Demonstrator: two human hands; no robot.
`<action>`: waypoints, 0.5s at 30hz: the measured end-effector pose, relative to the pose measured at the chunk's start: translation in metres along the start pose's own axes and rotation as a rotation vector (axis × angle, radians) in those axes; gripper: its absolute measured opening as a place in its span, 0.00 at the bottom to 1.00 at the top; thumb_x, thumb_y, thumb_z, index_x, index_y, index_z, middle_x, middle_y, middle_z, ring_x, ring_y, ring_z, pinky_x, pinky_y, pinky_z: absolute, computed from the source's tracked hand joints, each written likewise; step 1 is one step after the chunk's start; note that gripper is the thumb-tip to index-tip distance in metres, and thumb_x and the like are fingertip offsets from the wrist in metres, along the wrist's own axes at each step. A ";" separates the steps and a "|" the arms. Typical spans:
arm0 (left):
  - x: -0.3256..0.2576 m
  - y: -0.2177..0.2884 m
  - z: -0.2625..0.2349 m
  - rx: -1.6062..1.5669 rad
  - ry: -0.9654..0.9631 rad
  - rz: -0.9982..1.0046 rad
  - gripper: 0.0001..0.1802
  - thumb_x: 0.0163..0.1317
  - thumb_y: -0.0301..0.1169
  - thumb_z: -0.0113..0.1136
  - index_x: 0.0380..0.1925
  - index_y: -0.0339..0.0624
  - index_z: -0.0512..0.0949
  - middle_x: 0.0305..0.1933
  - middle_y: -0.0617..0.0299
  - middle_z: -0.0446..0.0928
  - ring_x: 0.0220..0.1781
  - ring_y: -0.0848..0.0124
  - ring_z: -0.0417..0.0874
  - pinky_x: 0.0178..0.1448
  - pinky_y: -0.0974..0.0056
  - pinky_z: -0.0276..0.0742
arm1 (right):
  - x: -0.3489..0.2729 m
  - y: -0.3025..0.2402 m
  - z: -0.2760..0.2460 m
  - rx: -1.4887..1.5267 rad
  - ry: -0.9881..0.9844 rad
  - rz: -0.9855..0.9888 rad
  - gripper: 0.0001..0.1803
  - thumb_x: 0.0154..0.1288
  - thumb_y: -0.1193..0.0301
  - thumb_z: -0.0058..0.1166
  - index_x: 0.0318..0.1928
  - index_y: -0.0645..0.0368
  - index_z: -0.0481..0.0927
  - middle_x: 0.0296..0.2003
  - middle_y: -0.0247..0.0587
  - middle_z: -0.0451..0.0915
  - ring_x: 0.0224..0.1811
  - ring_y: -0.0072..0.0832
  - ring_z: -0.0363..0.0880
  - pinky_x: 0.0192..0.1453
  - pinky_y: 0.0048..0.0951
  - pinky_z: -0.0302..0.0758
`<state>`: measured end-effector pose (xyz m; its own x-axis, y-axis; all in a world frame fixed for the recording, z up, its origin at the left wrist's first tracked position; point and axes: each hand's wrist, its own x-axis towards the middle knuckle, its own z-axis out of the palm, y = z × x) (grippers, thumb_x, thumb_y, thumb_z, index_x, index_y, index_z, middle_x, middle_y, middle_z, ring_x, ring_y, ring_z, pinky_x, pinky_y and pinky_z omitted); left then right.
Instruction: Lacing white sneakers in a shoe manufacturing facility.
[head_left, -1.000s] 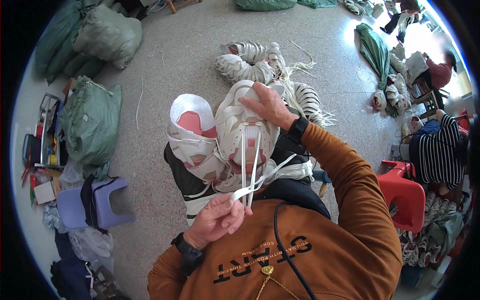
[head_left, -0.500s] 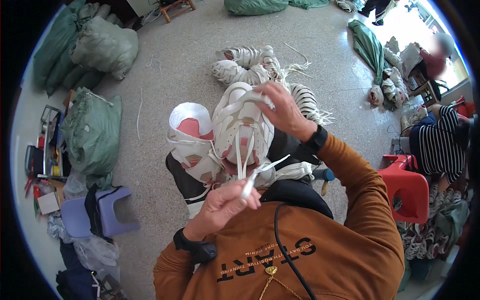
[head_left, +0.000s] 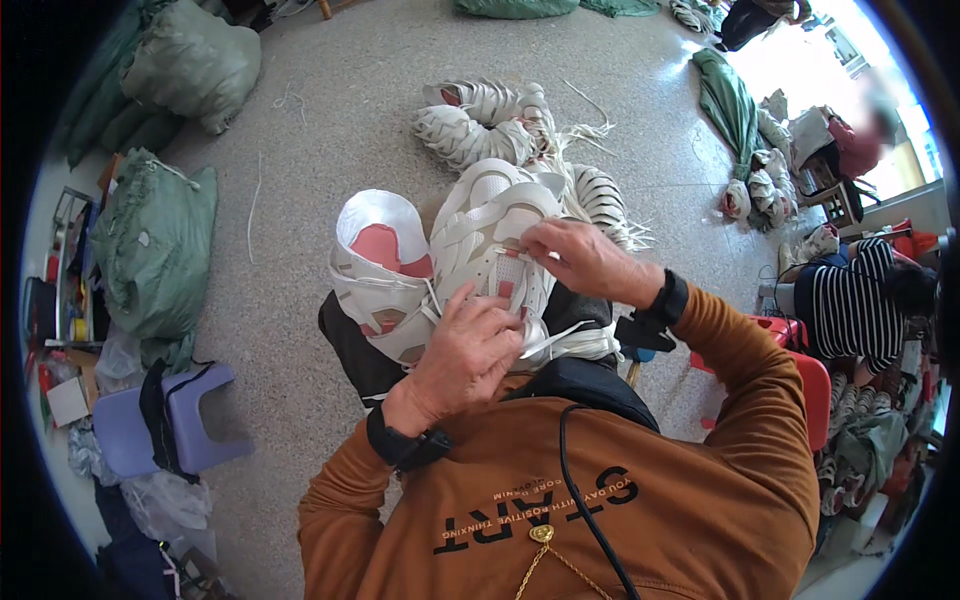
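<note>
A white and beige shoe upper (head_left: 487, 215) with pink parts lies across my lap, toe end away from me. My left hand (head_left: 468, 345) is over its near, left part, fingers bent inward; whatever they hold is hidden beneath them. At the right side of the lacing gap my right hand (head_left: 580, 262) pinches with thumb and fingertips; the pinched piece is too small to make out. A white shoelace (head_left: 552, 338) trails from the upper beside my left fingertips. To the left stands a second white upper (head_left: 376, 215) with a pink inside, touching the first.
Bundled strips of white uppers (head_left: 470, 130) lie on the floor ahead. Green sacks (head_left: 150, 245) and a purple stool (head_left: 165, 420) stand at left. On the right are a red stool (head_left: 812, 390) and a person in a striped top (head_left: 845, 310); another person sits farther back.
My left hand has moved up onto the upper, and the white piece it held no longer shows. My right hand has come down from the toe to the lacing gap.
</note>
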<state>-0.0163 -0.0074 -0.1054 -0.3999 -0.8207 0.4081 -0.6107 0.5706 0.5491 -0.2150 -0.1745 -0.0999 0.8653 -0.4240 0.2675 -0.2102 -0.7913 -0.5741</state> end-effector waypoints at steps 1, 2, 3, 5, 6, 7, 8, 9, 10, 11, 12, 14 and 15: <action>-0.002 -0.003 0.002 -0.021 0.021 -0.008 0.07 0.57 0.28 0.65 0.36 0.43 0.80 0.45 0.61 0.79 0.58 0.58 0.77 0.74 0.41 0.60 | -0.005 -0.001 0.004 -0.012 -0.001 -0.021 0.13 0.63 0.79 0.58 0.48 0.62 0.77 0.37 0.47 0.78 0.39 0.44 0.81 0.42 0.39 0.78; -0.003 -0.005 0.004 -0.041 0.043 -0.017 0.07 0.57 0.28 0.65 0.36 0.43 0.80 0.46 0.61 0.79 0.58 0.58 0.77 0.74 0.41 0.60 | -0.009 -0.002 0.006 -0.014 -0.010 -0.016 0.13 0.63 0.79 0.58 0.48 0.62 0.77 0.37 0.47 0.78 0.39 0.44 0.81 0.42 0.39 0.78; -0.003 -0.006 0.006 -0.035 0.061 -0.010 0.07 0.58 0.28 0.65 0.37 0.42 0.80 0.46 0.60 0.79 0.58 0.57 0.77 0.74 0.41 0.60 | -0.009 -0.006 0.008 -0.021 0.024 0.019 0.13 0.62 0.79 0.57 0.48 0.61 0.76 0.37 0.48 0.78 0.41 0.47 0.80 0.43 0.42 0.78; 0.000 -0.009 0.010 -0.045 0.070 -0.022 0.07 0.58 0.28 0.65 0.37 0.42 0.80 0.46 0.60 0.79 0.58 0.57 0.77 0.74 0.41 0.61 | -0.009 -0.011 0.011 -0.076 0.055 0.011 0.15 0.61 0.78 0.55 0.50 0.61 0.75 0.38 0.48 0.77 0.42 0.49 0.79 0.43 0.44 0.78; 0.001 -0.011 0.010 -0.046 0.074 -0.026 0.08 0.58 0.29 0.65 0.37 0.42 0.80 0.46 0.59 0.79 0.57 0.57 0.77 0.74 0.41 0.61 | -0.007 -0.009 0.012 -0.075 0.054 0.010 0.15 0.61 0.78 0.55 0.50 0.61 0.75 0.38 0.48 0.77 0.42 0.49 0.79 0.43 0.44 0.78; 0.001 -0.012 0.010 -0.044 0.075 -0.028 0.08 0.58 0.29 0.65 0.37 0.42 0.80 0.46 0.59 0.79 0.57 0.57 0.77 0.74 0.41 0.61 | -0.006 -0.006 0.013 -0.106 0.012 -0.009 0.14 0.62 0.78 0.55 0.49 0.61 0.76 0.37 0.49 0.77 0.42 0.49 0.80 0.43 0.44 0.77; 0.001 -0.013 0.010 -0.058 0.076 -0.041 0.07 0.58 0.28 0.65 0.38 0.42 0.80 0.46 0.60 0.79 0.57 0.57 0.78 0.74 0.41 0.61 | -0.004 -0.003 0.014 -0.138 -0.029 -0.028 0.13 0.63 0.78 0.54 0.49 0.61 0.76 0.37 0.49 0.77 0.42 0.49 0.80 0.44 0.44 0.77; 0.001 -0.014 0.012 -0.075 0.079 -0.056 0.08 0.59 0.26 0.65 0.38 0.42 0.81 0.47 0.60 0.79 0.57 0.56 0.79 0.74 0.41 0.61 | -0.003 -0.001 0.014 -0.138 -0.033 -0.029 0.13 0.63 0.78 0.54 0.49 0.61 0.76 0.37 0.49 0.77 0.42 0.49 0.80 0.44 0.44 0.77; 0.000 -0.015 0.015 -0.077 0.083 -0.059 0.08 0.59 0.26 0.65 0.38 0.42 0.81 0.47 0.60 0.79 0.57 0.56 0.79 0.74 0.41 0.61 | -0.001 0.001 0.014 -0.097 -0.049 -0.027 0.12 0.63 0.78 0.53 0.48 0.61 0.76 0.37 0.49 0.78 0.41 0.49 0.80 0.43 0.44 0.78; -0.001 -0.016 0.020 -0.056 0.088 -0.058 0.07 0.58 0.28 0.65 0.37 0.43 0.80 0.45 0.60 0.79 0.55 0.57 0.79 0.75 0.41 0.59 | 0.002 0.002 0.014 -0.057 -0.066 -0.026 0.11 0.63 0.78 0.53 0.47 0.61 0.77 0.36 0.49 0.79 0.40 0.49 0.81 0.43 0.44 0.78; -0.001 -0.015 0.022 -0.034 0.091 -0.060 0.08 0.58 0.30 0.66 0.37 0.43 0.80 0.43 0.61 0.79 0.54 0.58 0.79 0.76 0.40 0.57 | 0.004 0.002 0.013 -0.056 -0.071 -0.026 0.11 0.63 0.78 0.53 0.47 0.61 0.77 0.36 0.49 0.79 0.40 0.49 0.81 0.43 0.44 0.78; -0.002 -0.013 0.024 -0.037 0.098 -0.070 0.07 0.58 0.30 0.65 0.36 0.43 0.80 0.43 0.61 0.79 0.53 0.58 0.80 0.76 0.40 0.56 | 0.010 0.001 0.012 0.039 -0.080 0.051 0.10 0.62 0.79 0.53 0.45 0.62 0.77 0.32 0.49 0.81 0.37 0.51 0.82 0.41 0.45 0.78; -0.001 -0.012 0.025 -0.040 0.102 -0.071 0.06 0.58 0.30 0.65 0.35 0.43 0.80 0.42 0.62 0.79 0.52 0.58 0.80 0.76 0.39 0.55 | 0.011 0.002 0.013 0.036 -0.085 0.054 0.10 0.62 0.79 0.53 0.45 0.62 0.77 0.32 0.49 0.81 0.37 0.51 0.82 0.41 0.45 0.78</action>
<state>-0.0254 -0.0140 -0.1314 -0.2836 -0.8531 0.4380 -0.6068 0.5133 0.6069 -0.2000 -0.1751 -0.1079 0.8890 -0.4252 0.1698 -0.2421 -0.7513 -0.6139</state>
